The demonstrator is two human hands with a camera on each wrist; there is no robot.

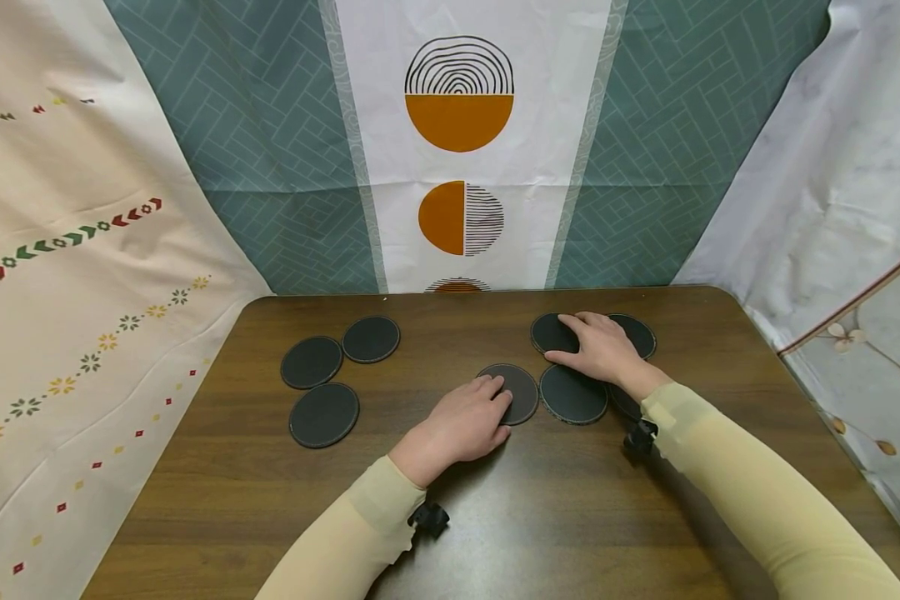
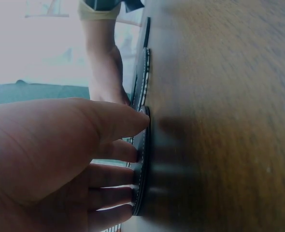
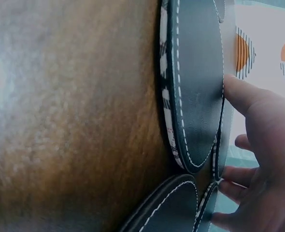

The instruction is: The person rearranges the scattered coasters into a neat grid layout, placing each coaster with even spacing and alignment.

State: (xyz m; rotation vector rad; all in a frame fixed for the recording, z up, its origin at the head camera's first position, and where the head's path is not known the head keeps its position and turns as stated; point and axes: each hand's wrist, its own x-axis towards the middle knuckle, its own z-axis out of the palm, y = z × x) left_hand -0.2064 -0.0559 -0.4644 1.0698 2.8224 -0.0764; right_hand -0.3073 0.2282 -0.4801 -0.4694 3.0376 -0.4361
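Head view shows, nearest on the brown table (image 1: 532, 525), the left hand (image 1: 457, 421) with fingers loosely extended, resting on a dark round coaster (image 1: 522, 395). Just beyond, the right hand (image 1: 603, 346), thumb and fingers spread, gripping nothing, reaches over a front coaster (image 1: 573, 397) to a back coaster (image 1: 550, 332); three more coasters (image 1: 311, 363) lie well apart leftward, before a hanging cloth (image 1: 457, 165).
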